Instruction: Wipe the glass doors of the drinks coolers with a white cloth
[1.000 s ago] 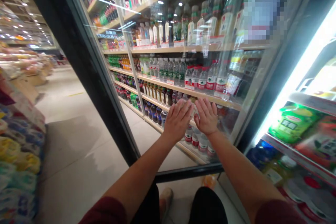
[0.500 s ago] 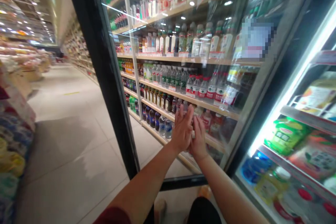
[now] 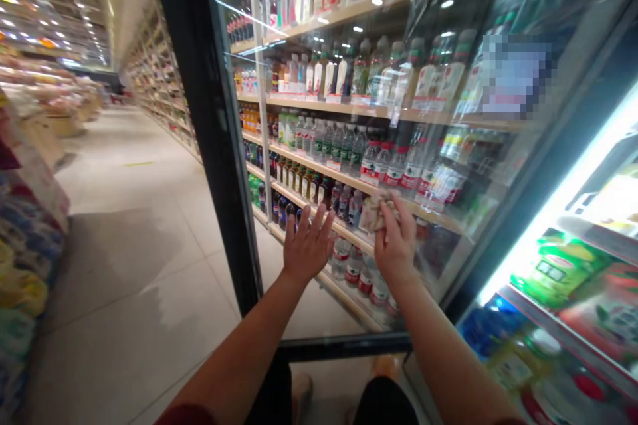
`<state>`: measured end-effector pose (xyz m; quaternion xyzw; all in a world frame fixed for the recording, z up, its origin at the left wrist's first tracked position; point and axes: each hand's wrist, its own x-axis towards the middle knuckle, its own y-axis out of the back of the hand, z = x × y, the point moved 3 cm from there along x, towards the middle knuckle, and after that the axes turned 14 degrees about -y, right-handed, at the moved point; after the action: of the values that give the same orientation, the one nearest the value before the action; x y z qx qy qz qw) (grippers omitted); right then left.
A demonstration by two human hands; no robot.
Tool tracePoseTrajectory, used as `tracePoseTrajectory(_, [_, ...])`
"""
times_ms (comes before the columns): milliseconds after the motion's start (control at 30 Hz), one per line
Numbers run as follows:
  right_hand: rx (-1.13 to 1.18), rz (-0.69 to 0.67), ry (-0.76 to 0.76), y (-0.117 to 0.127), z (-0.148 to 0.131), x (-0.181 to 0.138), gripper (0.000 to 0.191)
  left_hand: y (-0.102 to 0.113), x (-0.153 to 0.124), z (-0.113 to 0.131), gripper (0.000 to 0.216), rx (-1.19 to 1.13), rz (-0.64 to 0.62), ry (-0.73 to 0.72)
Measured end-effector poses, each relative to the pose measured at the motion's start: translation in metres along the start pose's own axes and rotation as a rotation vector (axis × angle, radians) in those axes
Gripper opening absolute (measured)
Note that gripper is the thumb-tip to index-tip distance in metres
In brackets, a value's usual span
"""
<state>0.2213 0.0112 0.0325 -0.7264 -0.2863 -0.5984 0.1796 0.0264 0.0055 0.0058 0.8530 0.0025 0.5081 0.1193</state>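
Observation:
In front of me is a glass door (image 3: 309, 292) in a black frame, standing open from a lit cooler. My left hand (image 3: 308, 242) has its fingers spread, palm toward the glass, and holds nothing. Whether its palm touches the pane I cannot tell. To its right, my right hand (image 3: 397, 239) grips a crumpled, light patterned cloth (image 3: 375, 214) against or close to the glass. The cloth sticks out to the left of the fingers; part of it is hidden behind them.
Through the glass, shelves (image 3: 343, 171) carry rows of bottled drinks. At right, the cooler holds a green pouch (image 3: 551, 269) and bottles on racks. A tiled aisle (image 3: 149, 212) runs off at left, past stacked goods (image 3: 30, 239). My feet stand below the door.
My hands were close together at the glass; now they are apart. The left has moved left and its fingers have spread. The right has moved slightly right, and the cloth in it shows clearly.

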Motion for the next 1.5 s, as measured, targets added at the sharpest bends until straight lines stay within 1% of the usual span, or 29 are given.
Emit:
tracePoseTrajectory(100, [-0.047,-0.226,0.123,-0.016,-0.011,-0.031,0.063,-0.006,-0.002,0.000,0.067,0.014,-0.005,0.007])
tracePoseTrajectory(167, [-0.109,-0.312,0.209,-0.020,-0.015,-0.045,0.060,-0.007,-0.003,0.000,0.069,0.011,-0.008,0.000])
tracePoseTrajectory(200, [-0.142,-0.329,0.238,-0.020,-0.014,-0.045,0.058,-0.007,-0.003,-0.001,0.070,0.008,-0.005,-0.004])
tracePoseTrajectory(267, [-0.196,-0.293,0.238,-0.012,-0.004,-0.029,0.055,-0.006,-0.003,-0.001,0.072,0.002,0.004,-0.006])
tracePoseTrajectory(300, [-0.210,-0.245,0.208,-0.007,0.004,-0.016,0.056,-0.005,-0.002,-0.001,0.072,0.002,0.009,-0.003])
tracePoseTrajectory(367, [-0.206,-0.100,0.101,0.005,0.024,0.008,0.059,-0.005,-0.002,-0.001,0.071,0.003,0.008,0.005])
tracePoseTrajectory(433, [-0.181,0.024,-0.011,0.014,0.042,0.012,0.060,-0.004,-0.001,0.001,0.071,0.005,0.001,0.008])
tracePoseTrajectory(467, [-0.169,0.046,-0.050,0.016,0.048,0.005,0.061,-0.004,-0.001,0.002,0.072,0.004,-0.001,0.008])
tracePoseTrajectory(500, [-0.160,0.035,-0.063,0.017,0.051,-0.006,0.061,-0.003,-0.001,0.002,0.072,0.000,0.000,0.010])
tracePoseTrajectory(533, [-0.153,-0.005,-0.042,0.017,0.053,-0.021,0.062,-0.003,-0.002,0.002,0.072,-0.004,0.003,0.013])
tracePoseTrajectory(600, [-0.161,-0.126,0.059,0.016,0.053,-0.047,0.063,-0.002,-0.002,0.002,0.073,-0.010,-0.003,0.017])
tracePoseTrajectory(633, [-0.181,-0.179,0.107,0.017,0.055,-0.054,0.063,-0.002,-0.001,0.001,0.073,-0.009,-0.008,0.016])
tracePoseTrajectory(667, [-0.209,-0.203,0.129,0.019,0.059,-0.055,0.062,-0.002,-0.001,0.001,0.073,-0.005,-0.011,0.014])
tracePoseTrajectory(700, [-0.237,-0.192,0.114,0.023,0.066,-0.048,0.060,-0.002,-0.001,0.001,0.073,0.001,-0.012,0.011])
tracePoseTrajectory(733, [-0.258,-0.141,0.067,0.028,0.075,-0.036,0.057,-0.002,-0.001,0.001,0.072,0.006,-0.005,0.006])
tracePoseTrajectory(800, [-0.266,0.015,-0.081,0.041,0.096,-0.006,0.053,-0.001,0.000,0.001,0.071,0.012,0.014,0.003])
tracePoseTrajectory(867, [-0.238,0.135,-0.233,0.050,0.114,0.012,0.052,-0.001,0.001,0.001,0.071,0.005,0.022,0.005])
tracePoseTrajectory(900, [-0.224,0.162,-0.296,0.052,0.120,0.011,0.052,-0.002,0.001,0.001,0.072,-0.004,0.022,0.007])
tracePoseTrajectory(933, [-0.212,0.169,-0.348,0.053,0.124,0.003,0.051,-0.002,0.000,0.001,0.072,-0.013,0.023,0.009])
tracePoseTrajectory(1000, [-0.200,0.142,-0.420,0.052,0.129,-0.029,0.051,-0.002,0.000,0.000,0.072,-0.030,0.025,0.013])
tracePoseTrajectory(1067, [-0.200,0.084,-0.471,0.052,0.135,-0.066,0.051,-0.002,-0.001,0.000,0.072,-0.040,0.014,0.021])
tracePoseTrajectory(1133, [-0.212,0.073,-0.529,0.057,0.147,-0.085,0.052,-0.003,-0.003,0.000,0.072,-0.043,-0.004,0.030])
tracePoseTrajectory(1167, [-0.223,0.095,-0.564,0.061,0.155,-0.084,0.053,-0.004,-0.003,0.000,0.072,-0.042,-0.009,0.034])
tracePoseTrajectory(1200, [-0.234,0.136,-0.598,0.066,0.163,-0.077,0.053,-0.004,-0.003,0.000,0.071,-0.038,-0.007,0.036])
tracePoseTrajectory(1267, [-0.248,0.225,-0.644,0.074,0.174,-0.048,0.054,-0.004,-0.003,0.001,0.071,-0.025,0.007,0.034])
tracePoseTrajectory(1300, [-0.247,0.253,-0.643,0.075,0.175,-0.031,0.054,-0.004,-0.003,0.001,0.071,-0.019,0.014,0.031])
tracePoseTrajectory(1367, [-0.234,0.262,-0.599,0.071,0.165,-0.009,0.054,-0.005,-0.003,0.001,0.071,-0.011,0.019,0.024])
tracePoseTrajectory(1433, [-0.220,0.220,-0.519,0.061,0.144,-0.009,0.054,-0.005,-0.003,0.001,0.072,-0.018,0.013,0.023])
tracePoseTrajectory(1500, [-0.216,0.129,-0.411,0.048,0.121,-0.028,0.053,-0.006,-0.003,0.000,0.071,-0.043,0.010,0.036])
